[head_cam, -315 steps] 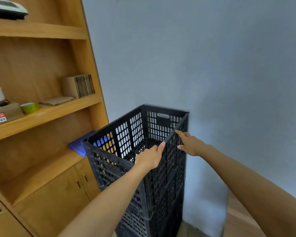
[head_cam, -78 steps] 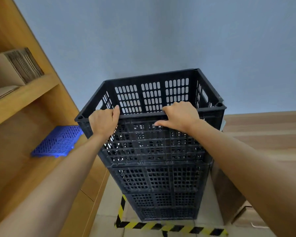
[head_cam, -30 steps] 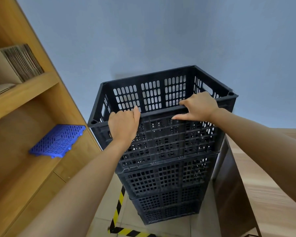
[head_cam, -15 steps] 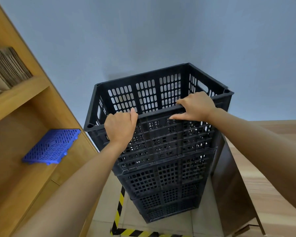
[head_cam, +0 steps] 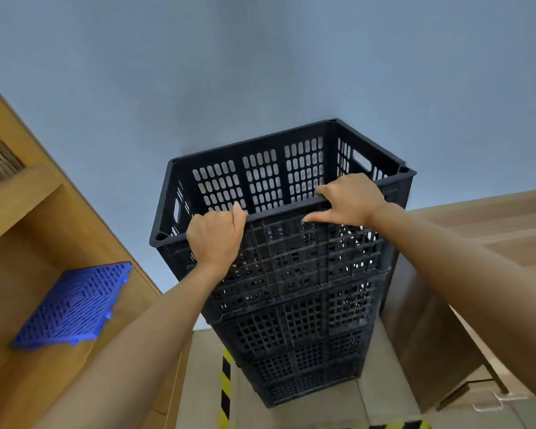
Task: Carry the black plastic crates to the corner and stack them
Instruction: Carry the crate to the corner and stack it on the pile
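A tall stack of black perforated plastic crates stands on the floor against the blue-grey wall. The top crate is empty inside. My left hand grips its near rim towards the left, fingers curled over the edge. My right hand grips the same rim further right, fingers hooked inside and thumb stretched along the outside. The lower crates show only their near and right faces.
A wooden shelf unit rises at the left, with a blue plastic grid panel lying on one shelf. A wooden desk stands close to the stack's right side. Yellow-black hazard tape marks the floor.
The stack has shifted slightly right and back towards the wall over the last second. Both hands keep their grip on the top crate's near rim.
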